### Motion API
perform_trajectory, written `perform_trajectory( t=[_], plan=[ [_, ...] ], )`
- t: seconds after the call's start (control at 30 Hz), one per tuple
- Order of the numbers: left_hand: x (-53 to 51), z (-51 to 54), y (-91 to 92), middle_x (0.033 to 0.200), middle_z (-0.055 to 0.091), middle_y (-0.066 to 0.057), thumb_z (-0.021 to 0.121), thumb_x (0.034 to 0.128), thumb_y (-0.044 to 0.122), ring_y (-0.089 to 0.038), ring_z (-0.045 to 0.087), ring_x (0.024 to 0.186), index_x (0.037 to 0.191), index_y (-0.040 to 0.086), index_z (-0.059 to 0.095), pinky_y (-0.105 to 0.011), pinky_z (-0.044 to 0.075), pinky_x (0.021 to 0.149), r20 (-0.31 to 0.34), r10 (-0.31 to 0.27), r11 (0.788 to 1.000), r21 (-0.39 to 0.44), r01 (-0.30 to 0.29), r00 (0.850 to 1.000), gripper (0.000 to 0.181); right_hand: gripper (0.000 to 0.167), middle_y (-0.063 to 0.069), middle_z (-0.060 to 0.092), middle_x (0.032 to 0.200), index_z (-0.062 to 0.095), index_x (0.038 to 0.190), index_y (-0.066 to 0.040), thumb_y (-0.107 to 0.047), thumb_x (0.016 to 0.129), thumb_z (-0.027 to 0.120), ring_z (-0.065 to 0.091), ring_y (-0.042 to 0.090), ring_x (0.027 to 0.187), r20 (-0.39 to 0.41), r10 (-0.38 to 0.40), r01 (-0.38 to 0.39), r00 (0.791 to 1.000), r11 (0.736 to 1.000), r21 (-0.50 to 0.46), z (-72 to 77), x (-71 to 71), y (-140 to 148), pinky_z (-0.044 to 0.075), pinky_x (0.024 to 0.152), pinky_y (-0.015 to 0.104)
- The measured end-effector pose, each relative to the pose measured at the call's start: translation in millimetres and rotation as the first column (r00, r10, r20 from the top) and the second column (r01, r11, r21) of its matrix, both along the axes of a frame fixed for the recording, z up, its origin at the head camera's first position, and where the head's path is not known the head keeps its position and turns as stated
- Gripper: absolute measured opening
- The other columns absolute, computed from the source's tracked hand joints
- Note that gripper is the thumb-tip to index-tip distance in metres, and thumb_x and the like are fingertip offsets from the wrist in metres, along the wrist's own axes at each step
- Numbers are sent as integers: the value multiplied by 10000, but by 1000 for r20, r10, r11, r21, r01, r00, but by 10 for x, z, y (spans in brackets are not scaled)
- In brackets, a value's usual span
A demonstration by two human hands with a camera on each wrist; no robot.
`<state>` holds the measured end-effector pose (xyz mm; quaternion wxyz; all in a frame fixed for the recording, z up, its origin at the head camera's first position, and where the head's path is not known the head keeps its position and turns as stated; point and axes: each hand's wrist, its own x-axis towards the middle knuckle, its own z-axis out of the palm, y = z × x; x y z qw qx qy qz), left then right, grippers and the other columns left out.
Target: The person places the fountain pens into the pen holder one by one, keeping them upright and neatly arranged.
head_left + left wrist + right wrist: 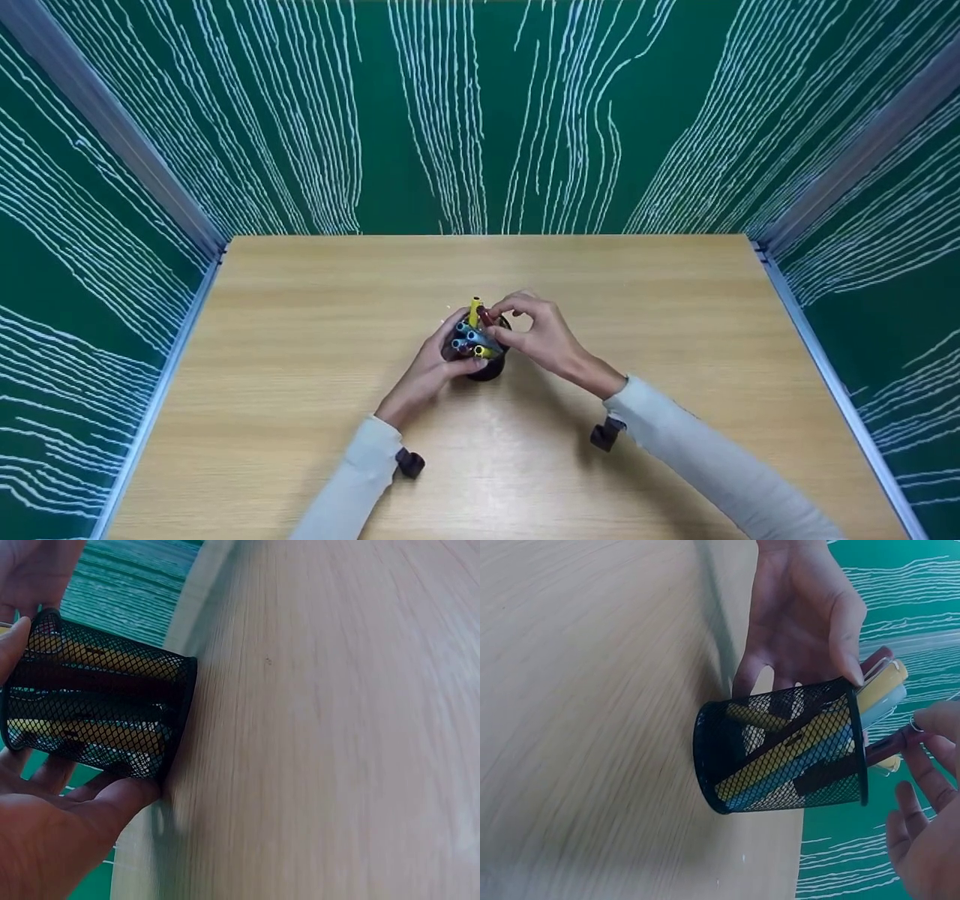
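A black mesh pen cup (491,371) is at the middle of the table, its base at or just over the wood. My left hand (433,364) holds it from the left side, with the thumb up by the rim in the right wrist view. Out of the top stick several pens or markers, among them a yellow one (475,310) and a light blue one (481,340). With thumb and fingertips, my right hand (546,335) pinches the upper end of a dark red marker (889,748). The lower part of that marker is inside the cup (795,754), visible through the mesh.
The light wooden table (300,315) spreads out around the hands. Green walls (495,112) with white wavy lines stand behind and on both sides, with metal posts (135,142) at the corners. A small black device (410,463) is fixed at each wrist.
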<state>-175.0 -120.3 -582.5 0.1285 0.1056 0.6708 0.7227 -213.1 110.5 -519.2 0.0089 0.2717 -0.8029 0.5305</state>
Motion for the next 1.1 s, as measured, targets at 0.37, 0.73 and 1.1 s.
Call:
perform_trajectory(
  t=[0.37, 0.73, 1.1],
  plan=[
    [-19, -48, -55, 1722, 415, -147, 844, 949, 69, -324, 443, 1552, 1756, 195, 303, -459, 316, 1306, -17, -19, 1000, 6, 19, 1000, 980, 249, -24, 788, 1166, 835, 1167, -139, -49, 936, 864, 649, 215, 1180, -65, -50, 50, 997, 999, -3, 110, 19, 150, 499, 1038, 564],
    [-7, -50, -148, 1797, 270, -181, 837, 953, 74, -360, 320, 1635, 1766, 113, 220, -461, 250, 1335, -62, -29, 999, -21, 28, 998, 1022, 208, -42, 792, 1153, 835, 1138, -172, -113, 943, 882, 650, 207, 1178, -5, -121, 121, 993, 992, 35, -2, 128, 373, 487, 1041, 555],
    [50, -27, -241, 1800, 286, -136, 839, 976, 142, -325, 272, 1657, 1761, 142, 267, -481, 210, 1347, -98, 9, 993, -114, -20, 995, 971, 188, -28, 796, 1117, 835, 1120, -112, -78, 940, 879, 662, 201, 1157, 17, -173, 172, 985, 984, 44, -177, 178, 575, 506, 1026, 519]
  ],
)
